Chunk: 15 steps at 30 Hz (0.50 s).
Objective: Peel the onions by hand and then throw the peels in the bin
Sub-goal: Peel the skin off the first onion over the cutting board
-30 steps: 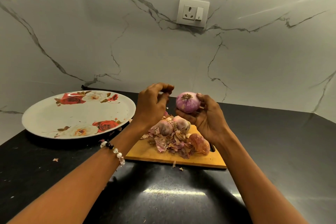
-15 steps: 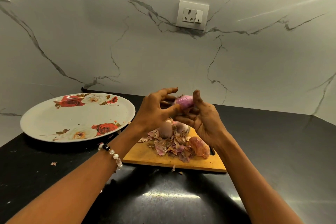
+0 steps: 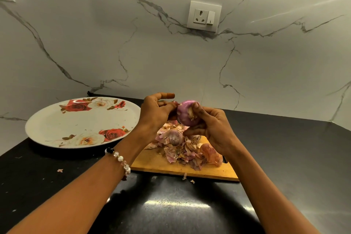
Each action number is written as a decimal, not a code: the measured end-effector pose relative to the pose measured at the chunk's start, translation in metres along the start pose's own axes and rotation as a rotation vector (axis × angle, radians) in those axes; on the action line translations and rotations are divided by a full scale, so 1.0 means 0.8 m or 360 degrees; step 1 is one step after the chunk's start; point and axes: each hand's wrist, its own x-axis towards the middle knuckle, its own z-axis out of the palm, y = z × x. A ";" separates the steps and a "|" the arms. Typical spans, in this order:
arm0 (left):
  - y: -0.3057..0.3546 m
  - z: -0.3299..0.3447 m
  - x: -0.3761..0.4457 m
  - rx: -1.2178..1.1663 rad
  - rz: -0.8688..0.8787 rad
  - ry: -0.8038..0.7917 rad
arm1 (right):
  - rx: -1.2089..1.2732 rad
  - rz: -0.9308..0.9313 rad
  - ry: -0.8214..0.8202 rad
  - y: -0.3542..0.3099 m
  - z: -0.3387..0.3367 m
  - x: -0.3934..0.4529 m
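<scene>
Onion (image 3: 187, 115) was held in the air above the far end of the cutting board (image 3: 171, 166), lifted clear of it, between the two hands. Right hand (image 3: 212, 129) cupped it from the right and beneath, fingers curled under and thumb laid across the top near a clinging scrap of dry skin. Left hand (image 3: 155, 112) met it from the left: thumb and lower fingers pinched at the onion's left flank, apparently on a strip of peel; index finger extended, touching nothing. Both hands were in contact, so neither was nearer; the right carried the weight, the left did the stripping.

Long axis could not be fixed; one end seemed to face up and toward the camera.

Judgement: next pull runs leftward, away from the right palm, and depends on the right grip holding against it.

Peel heap (image 3: 182, 150) with another onion (image 3: 173, 136) lay directly below. Plate (image 3: 57, 125) stood toward the tabletop's left edge. No bin in view.
</scene>
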 end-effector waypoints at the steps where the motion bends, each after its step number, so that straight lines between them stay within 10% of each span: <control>1: 0.000 0.001 0.000 -0.0020 0.0009 0.0018 | -0.0026 0.0009 0.0033 0.001 0.000 0.000; 15: 0.002 0.010 -0.013 -0.0324 -0.0210 -0.0204 | -0.0066 0.0038 0.0232 0.007 -0.003 0.000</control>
